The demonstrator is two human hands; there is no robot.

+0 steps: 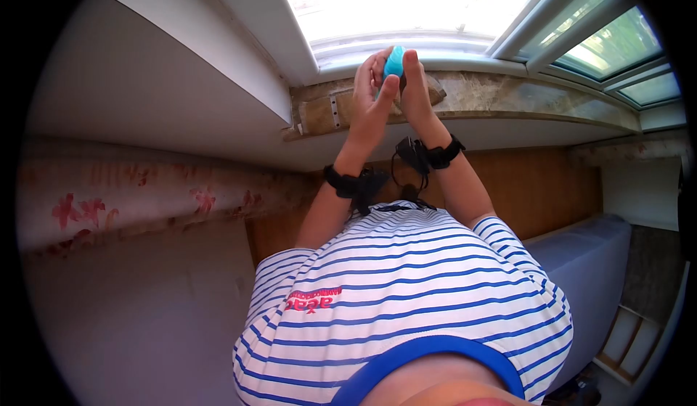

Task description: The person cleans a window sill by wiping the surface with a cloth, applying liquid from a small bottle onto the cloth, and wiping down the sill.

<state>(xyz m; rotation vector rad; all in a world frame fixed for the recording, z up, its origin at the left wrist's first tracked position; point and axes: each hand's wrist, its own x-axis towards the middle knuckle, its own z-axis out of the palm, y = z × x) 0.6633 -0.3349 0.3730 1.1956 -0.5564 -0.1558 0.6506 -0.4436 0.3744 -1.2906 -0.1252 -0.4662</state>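
Observation:
A small turquoise rounded lump [394, 62] with a ridged surface sits between my two hands, above the window sill. It could be yarn or soft clay; I cannot tell which. The fingers of my left hand [372, 97] curl around its left side, with the thumb below it. My right hand [415, 90] presses it from the right, its thumb pointing up; the other fingers are mostly hidden. Both wrists wear black straps with small dark devices.
Under my hands runs a brown marble window sill [501, 95], with a tan piece [318, 117] at its left end. Behind it is a bright window [399, 7], with an open pane [610, 43] to the right. A grey padded seat [588, 253] stands at the right.

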